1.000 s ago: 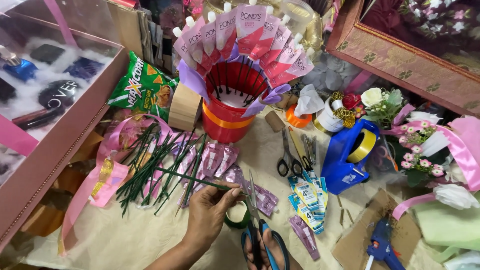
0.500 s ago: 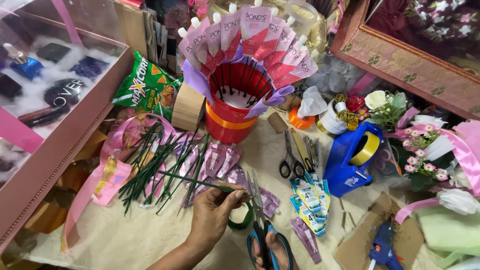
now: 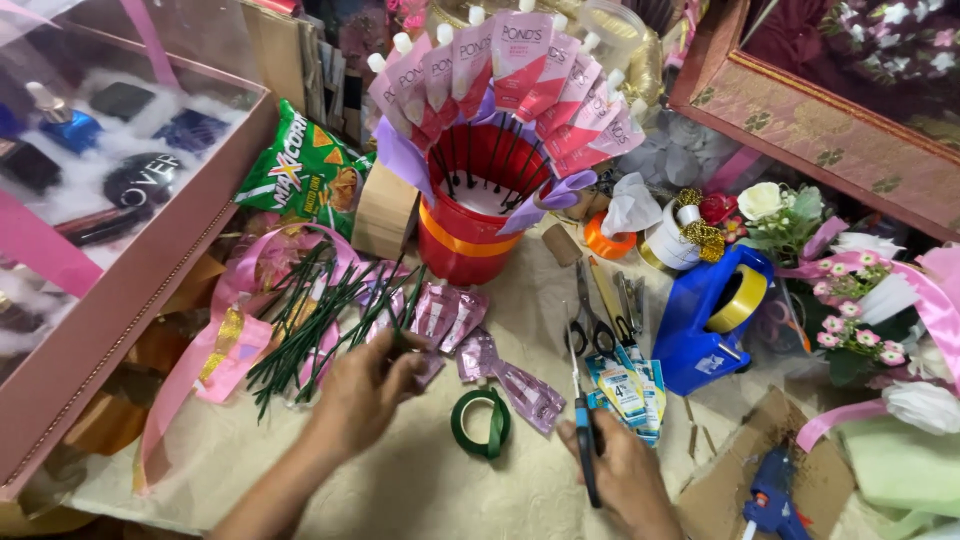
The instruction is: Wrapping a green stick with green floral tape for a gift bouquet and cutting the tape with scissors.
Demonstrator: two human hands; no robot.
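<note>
L hand (image 3: pixel 365 390) is at the near end of the green stems (image 3: pixel 320 315) on the bench (image 3: pixel 420 490); grip pinched on sth small and dark by the stem ends, can't tell which stem, if any. Stems lie fanned across a pink ribbon (image 3: pixel 215 350), tips pointing twd the red bucket (image 3: pixel 470 225) ringed w/ pink sachets (image 3: pixel 520 60).

R hand (image 3: pixel 625 480) near bottom edge, grip clamped on scissors (image 3: pixel 582 430), blades pointing away from the person. A green tape roll (image 3: pixel 482 423) lies flat betw. the two hands, touching neither.

Foil packets (image 3: pixel 500 365) scattered just beyond the roll. A 2nd pair of scissors (image 3: pixel 590 320) lies further back, beside a blue tape dispenser (image 3: pixel 710 320). Blue glue gun (image 3: pixel 775 495) on cardboard to the R. Green snack bag (image 3: pixel 300 170) behind the stems; pink box (image 3: pixel 120 280) along the L edge.
</note>
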